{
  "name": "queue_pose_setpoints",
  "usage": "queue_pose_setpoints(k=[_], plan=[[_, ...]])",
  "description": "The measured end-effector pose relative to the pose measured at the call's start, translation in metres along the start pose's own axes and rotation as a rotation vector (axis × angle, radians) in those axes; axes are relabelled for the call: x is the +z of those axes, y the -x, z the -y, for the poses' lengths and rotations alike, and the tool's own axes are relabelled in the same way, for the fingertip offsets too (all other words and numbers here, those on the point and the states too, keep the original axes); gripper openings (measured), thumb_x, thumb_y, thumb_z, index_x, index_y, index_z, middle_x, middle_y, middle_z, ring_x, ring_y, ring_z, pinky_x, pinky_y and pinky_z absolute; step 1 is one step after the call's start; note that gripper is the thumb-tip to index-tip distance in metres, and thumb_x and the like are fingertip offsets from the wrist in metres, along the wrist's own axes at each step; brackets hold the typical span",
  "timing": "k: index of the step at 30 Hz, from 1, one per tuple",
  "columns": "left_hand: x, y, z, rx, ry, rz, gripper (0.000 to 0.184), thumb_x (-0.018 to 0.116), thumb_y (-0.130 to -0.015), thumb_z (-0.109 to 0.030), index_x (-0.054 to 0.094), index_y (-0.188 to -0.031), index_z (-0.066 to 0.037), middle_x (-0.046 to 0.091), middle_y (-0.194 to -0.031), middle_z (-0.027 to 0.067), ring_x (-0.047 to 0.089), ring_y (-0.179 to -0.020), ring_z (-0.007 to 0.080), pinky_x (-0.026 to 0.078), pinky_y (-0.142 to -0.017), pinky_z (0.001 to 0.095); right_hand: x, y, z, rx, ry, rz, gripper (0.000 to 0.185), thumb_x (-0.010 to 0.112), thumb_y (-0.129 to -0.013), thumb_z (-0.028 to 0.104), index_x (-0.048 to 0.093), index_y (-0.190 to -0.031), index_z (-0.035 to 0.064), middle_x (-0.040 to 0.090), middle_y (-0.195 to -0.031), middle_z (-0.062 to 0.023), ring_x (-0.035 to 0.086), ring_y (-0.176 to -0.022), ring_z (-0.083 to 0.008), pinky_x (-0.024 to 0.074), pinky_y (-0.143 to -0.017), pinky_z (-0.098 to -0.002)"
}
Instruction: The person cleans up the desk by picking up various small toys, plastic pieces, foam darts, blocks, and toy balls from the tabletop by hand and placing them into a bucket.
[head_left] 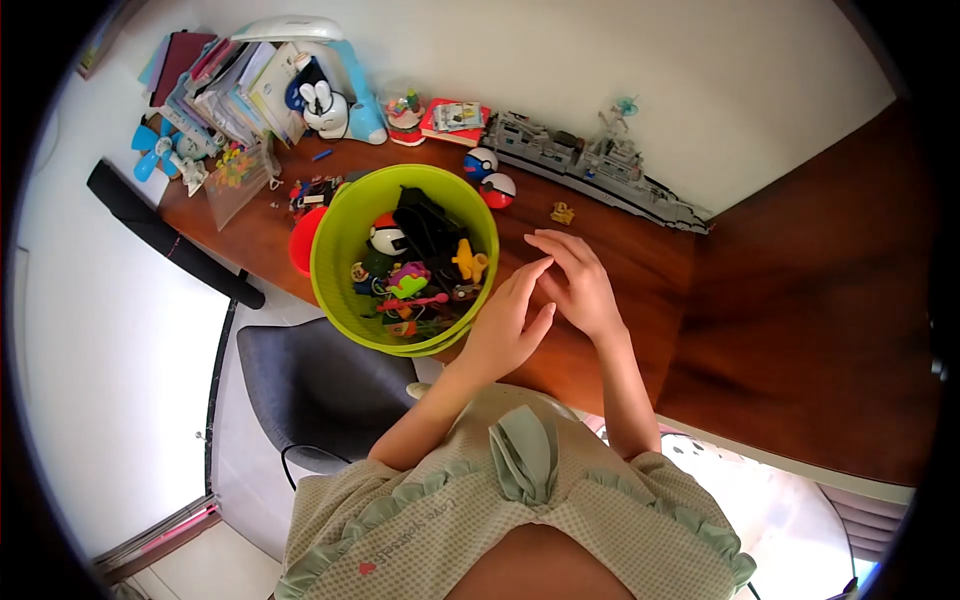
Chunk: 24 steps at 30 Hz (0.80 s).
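My left hand (508, 322) is held over the wooden desk, beside the right edge of a lime green basket (328, 225). Its fingers are stretched out and its thumb stands apart. My right hand (580, 288) meets it near the fingertips, fingers also extended, with nothing visible in either hand. Inside the basket lie a red and white ball (387, 236), a black fabric-like item (430, 225), a yellow toy (468, 260), a purple and green toy (408, 281) and other small pieces. A small gold-coloured figure (562, 213) lies on the desk beyond my right hand.
A grey brick-built ship (590, 165) stands along the wall. Near it are a blue ball (481, 162) and a red ball (497, 190). Behind the basket stand a snow globe (404, 115), a lamp (364, 100) and books (235, 85). A grey chair (315, 385) is at left.
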<state>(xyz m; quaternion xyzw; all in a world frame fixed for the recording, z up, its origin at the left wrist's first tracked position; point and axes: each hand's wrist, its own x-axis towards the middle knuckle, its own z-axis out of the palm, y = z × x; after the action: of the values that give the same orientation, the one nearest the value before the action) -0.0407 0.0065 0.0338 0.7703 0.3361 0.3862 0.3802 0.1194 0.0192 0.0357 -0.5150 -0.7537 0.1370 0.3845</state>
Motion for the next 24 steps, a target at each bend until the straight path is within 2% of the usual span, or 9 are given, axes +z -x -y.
queue_pose_setpoints(k=[3, 4, 7, 8, 11, 16, 20, 24], plan=[[0.027, -0.006, 0.005, -0.071, 0.182, 0.005, 0.050, 0.056, -0.087, -0.013, 0.039, -0.133, -0.001, 0.048, -0.129, 0.0190, 0.049, -0.116, 0.0350, 0.041, -0.095, 0.0374, -0.013, 0.011, -0.014, 0.046, -0.015, 0.002, 0.045, 0.066, -0.074, 0.003, 0.059, -0.118, 0.0093, 0.058, -0.119, -0.0118, 0.055, -0.109, -0.0311, 0.0461, -0.091, -0.0405], [0.035, -0.008, 0.006, -0.174, 0.289, 0.014, 0.048, 0.056, -0.089, -0.014, 0.040, -0.132, -0.004, 0.048, -0.129, 0.0160, 0.051, -0.115, 0.0301, 0.042, -0.095, 0.0354, -0.016, 0.014, -0.020, 0.061, -0.025, 0.005, 0.045, 0.066, -0.075, 0.004, 0.059, -0.118, 0.0092, 0.058, -0.119, -0.0118, 0.055, -0.109, -0.0311, 0.0462, -0.091, -0.0405], [0.060, -0.014, 0.026, -0.239, 0.384, -0.014, 0.045, 0.056, -0.089, -0.014, 0.041, -0.131, -0.006, 0.049, -0.129, 0.0131, 0.052, -0.114, 0.0259, 0.043, -0.093, 0.0345, -0.019, 0.021, -0.036, 0.098, -0.039, 0.019, 0.043, 0.067, -0.078, 0.006, 0.058, -0.119, 0.0093, 0.057, -0.120, -0.0120, 0.054, -0.110, -0.0313, 0.0458, -0.091, -0.0401], [0.067, -0.016, 0.031, -0.258, 0.392, -0.022, 0.044, 0.055, -0.090, -0.013, 0.042, -0.131, -0.007, 0.049, -0.127, 0.0111, 0.053, -0.112, 0.0239, 0.043, -0.094, 0.0357, -0.020, 0.023, -0.042, 0.097, -0.031, 0.037, 0.043, 0.067, -0.079, 0.008, 0.058, -0.120, 0.0094, 0.057, -0.120, -0.0124, 0.054, -0.110, -0.0316, 0.0453, -0.092, -0.0395], [0.080, -0.022, 0.048, -0.282, 0.427, -0.003, 0.042, 0.051, -0.091, -0.004, 0.040, -0.132, -0.003, 0.047, -0.130, 0.0103, 0.050, -0.114, 0.0203, 0.042, -0.095, 0.0318, -0.018, 0.023, -0.063, 0.104, -0.067, 0.072, 0.043, 0.067, -0.079, 0.008, 0.057, -0.121, 0.0095, 0.056, -0.120, -0.0126, 0.053, -0.111, -0.0318, 0.0444, -0.093, -0.0390], [0.097, -0.037, 0.083, -0.379, 0.498, -0.113, 0.045, 0.051, -0.090, -0.003, 0.038, -0.133, -0.004, 0.047, -0.128, 0.0106, 0.051, -0.110, 0.0185, 0.042, -0.093, 0.0295, -0.006, 0.013, -0.094, 0.146, -0.084, 0.183, 0.046, 0.065, -0.079, 0.004, 0.055, -0.124, 0.0098, 0.054, -0.123, -0.0116, 0.051, -0.115, -0.0309, 0.0420, -0.096, -0.0372], [0.117, -0.045, 0.126, -0.415, 0.516, -0.282, 0.045, 0.053, -0.088, -0.002, 0.039, -0.131, -0.004, 0.049, -0.123, 0.0135, 0.055, -0.100, 0.0188, 0.046, -0.086, 0.0300, 0.009, 0.004, -0.115, 0.165, -0.099, 0.226, 0.044, 0.064, -0.080, 0.010, 0.054, -0.123, 0.0114, 0.054, -0.123, -0.0119, 0.052, -0.113, -0.0323, 0.0425, -0.095, -0.0383], [0.117, -0.057, 0.162, -0.474, 0.450, -0.342, 0.047, 0.052, -0.086, 0.001, 0.039, -0.131, -0.005, 0.048, -0.124, 0.0130, 0.055, -0.097, 0.0177, 0.047, -0.085, 0.0297, 0.026, -0.007, -0.137, 0.217, -0.131, 0.276, 0.043, 0.062, -0.082, 0.011, 0.054, -0.124, 0.0114, 0.054, -0.123, -0.0124, 0.051, -0.114, -0.0328, 0.0419, -0.096, -0.0388]])
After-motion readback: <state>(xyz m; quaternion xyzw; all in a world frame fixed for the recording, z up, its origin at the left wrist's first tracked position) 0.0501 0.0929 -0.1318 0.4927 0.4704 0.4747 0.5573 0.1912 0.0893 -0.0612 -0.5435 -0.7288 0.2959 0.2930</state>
